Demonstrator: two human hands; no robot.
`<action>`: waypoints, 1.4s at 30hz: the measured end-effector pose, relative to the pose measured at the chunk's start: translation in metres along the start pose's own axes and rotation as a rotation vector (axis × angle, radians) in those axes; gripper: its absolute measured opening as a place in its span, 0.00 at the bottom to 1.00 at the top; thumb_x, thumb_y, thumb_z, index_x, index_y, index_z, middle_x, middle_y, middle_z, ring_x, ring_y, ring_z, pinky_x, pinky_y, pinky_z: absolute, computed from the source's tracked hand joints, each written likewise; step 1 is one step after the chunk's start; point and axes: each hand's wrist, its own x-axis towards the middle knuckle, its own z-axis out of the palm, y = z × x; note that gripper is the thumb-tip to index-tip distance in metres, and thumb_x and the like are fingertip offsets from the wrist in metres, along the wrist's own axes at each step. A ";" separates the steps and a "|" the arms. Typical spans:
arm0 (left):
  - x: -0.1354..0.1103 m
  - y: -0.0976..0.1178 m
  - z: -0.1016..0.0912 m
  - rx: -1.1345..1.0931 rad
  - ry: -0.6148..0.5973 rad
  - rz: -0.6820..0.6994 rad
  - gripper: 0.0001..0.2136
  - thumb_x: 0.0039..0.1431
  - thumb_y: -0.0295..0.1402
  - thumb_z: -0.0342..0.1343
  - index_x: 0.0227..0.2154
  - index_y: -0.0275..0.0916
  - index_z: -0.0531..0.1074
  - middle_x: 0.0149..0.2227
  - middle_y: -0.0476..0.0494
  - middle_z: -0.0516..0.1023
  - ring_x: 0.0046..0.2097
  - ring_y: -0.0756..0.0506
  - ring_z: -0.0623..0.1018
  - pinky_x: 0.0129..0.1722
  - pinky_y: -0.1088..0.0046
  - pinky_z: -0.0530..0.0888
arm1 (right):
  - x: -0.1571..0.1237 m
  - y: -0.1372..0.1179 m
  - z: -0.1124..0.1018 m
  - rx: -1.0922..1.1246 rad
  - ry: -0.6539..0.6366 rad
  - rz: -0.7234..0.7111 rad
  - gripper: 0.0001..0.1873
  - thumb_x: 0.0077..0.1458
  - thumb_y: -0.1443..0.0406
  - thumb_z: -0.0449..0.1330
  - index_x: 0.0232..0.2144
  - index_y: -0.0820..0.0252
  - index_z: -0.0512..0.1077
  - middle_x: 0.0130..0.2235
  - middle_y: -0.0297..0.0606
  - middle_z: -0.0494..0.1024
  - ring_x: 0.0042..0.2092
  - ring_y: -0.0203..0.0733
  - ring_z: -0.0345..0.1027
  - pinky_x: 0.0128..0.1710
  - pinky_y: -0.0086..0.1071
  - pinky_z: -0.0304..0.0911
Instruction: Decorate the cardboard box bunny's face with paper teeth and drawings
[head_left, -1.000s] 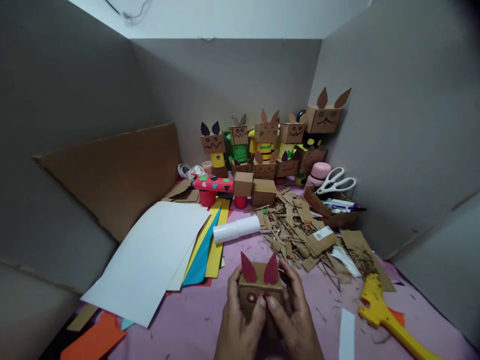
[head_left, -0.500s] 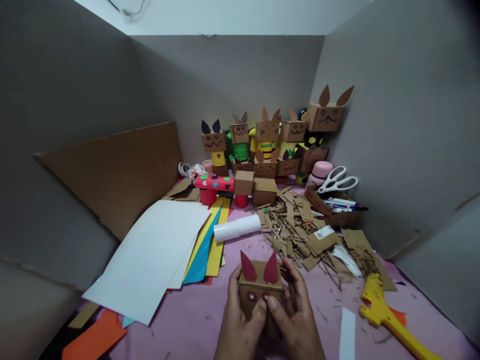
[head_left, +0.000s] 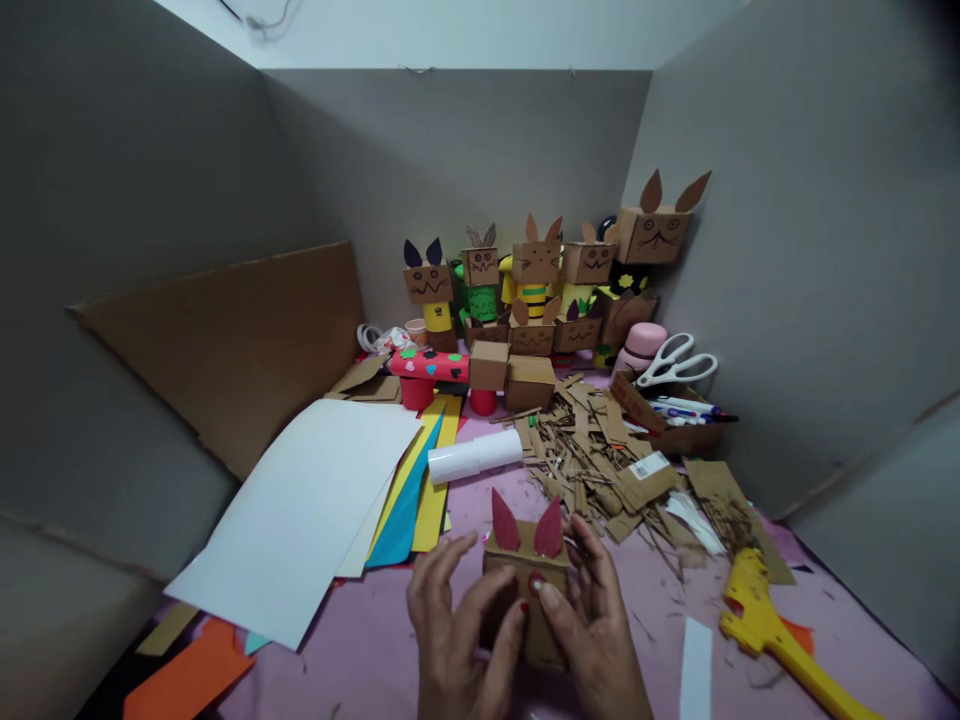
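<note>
In the lower centre of the frame, a small cardboard box (head_left: 536, 632) with two pointed red ears (head_left: 505, 522) on top is held just above or on the pink surface (head_left: 360, 650); which of the two cannot be told. The right hand (head_left: 600, 630) grasps it, fingers curled round its right side and thumb pressed to the front face, just below a red ring with a pale centre (head_left: 536, 584). The left hand (head_left: 450, 630) is loose, its fingers parted at the box's left side, with index finger and thumb in front of the face; whether they touch it is unclear. A red spot shows at that thumb's tip. Left of centre lie white sheets (head_left: 300, 520) overlapping coloured sheets (head_left: 409, 530), and a white tube (head_left: 475, 457) rests in the middle. Right of centre is a heap of cardboard scraps (head_left: 581, 460), with white scissors (head_left: 679, 362) and pens (head_left: 686, 408) in an open box above it. A yellow tool (head_left: 772, 628) lies at lower right. Cat-like cardboard figures (head_left: 536, 262) stand along the upper centre, before the grey wall.
</note>
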 end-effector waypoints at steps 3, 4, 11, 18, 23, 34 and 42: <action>0.006 -0.003 -0.008 0.183 -0.072 0.253 0.15 0.56 0.21 0.55 0.42 0.47 0.73 0.52 0.42 0.67 0.54 0.35 0.64 0.56 0.48 0.56 | -0.001 0.000 0.002 -0.004 -0.018 0.023 0.36 0.48 0.52 0.66 0.57 0.47 0.58 0.58 0.42 0.68 0.60 0.54 0.61 0.59 0.48 0.56; 0.008 -0.003 -0.011 0.221 -0.095 0.300 0.15 0.56 0.20 0.56 0.42 0.46 0.73 0.52 0.41 0.67 0.53 0.35 0.64 0.54 0.49 0.56 | -0.001 0.000 0.001 -0.010 -0.029 0.031 0.37 0.48 0.52 0.66 0.57 0.47 0.57 0.58 0.42 0.67 0.60 0.54 0.60 0.59 0.48 0.56; 0.016 0.000 -0.017 0.288 -0.097 0.395 0.13 0.55 0.19 0.56 0.36 0.45 0.76 0.53 0.37 0.67 0.54 0.33 0.64 0.52 0.49 0.55 | 0.000 0.002 -0.002 -0.036 -0.029 0.002 0.36 0.48 0.53 0.67 0.56 0.49 0.58 0.60 0.42 0.64 0.61 0.51 0.60 0.57 0.43 0.60; 0.011 0.000 -0.009 0.286 -0.075 0.333 0.09 0.58 0.22 0.55 0.33 0.44 0.76 0.52 0.38 0.76 0.55 0.37 0.67 0.60 0.51 0.48 | -0.007 -0.007 0.007 -0.006 0.066 0.018 0.38 0.45 0.53 0.67 0.56 0.46 0.58 0.60 0.40 0.63 0.61 0.48 0.58 0.58 0.40 0.59; 0.007 0.001 0.002 0.254 0.047 0.317 0.07 0.62 0.28 0.54 0.32 0.43 0.76 0.46 0.40 0.82 0.53 0.42 0.71 0.65 0.59 0.42 | -0.007 -0.010 0.010 0.004 0.084 0.029 0.39 0.45 0.53 0.67 0.57 0.47 0.57 0.60 0.41 0.64 0.60 0.48 0.59 0.56 0.40 0.61; -0.004 -0.003 0.019 0.299 0.179 0.352 0.15 0.67 0.31 0.47 0.26 0.45 0.73 0.39 0.45 0.84 0.46 0.44 0.74 0.65 0.63 0.45 | 0.002 0.002 -0.004 -0.006 0.022 0.010 0.39 0.48 0.54 0.66 0.58 0.48 0.55 0.60 0.43 0.65 0.59 0.48 0.62 0.53 0.38 0.65; -0.008 -0.024 -0.011 0.144 -0.052 0.278 0.11 0.57 0.20 0.51 0.34 0.45 0.69 0.39 0.45 0.80 0.46 0.44 0.76 0.51 0.66 0.67 | 0.002 -0.006 0.001 0.026 0.066 0.020 0.37 0.51 0.52 0.64 0.59 0.49 0.56 0.61 0.43 0.65 0.61 0.50 0.59 0.59 0.45 0.59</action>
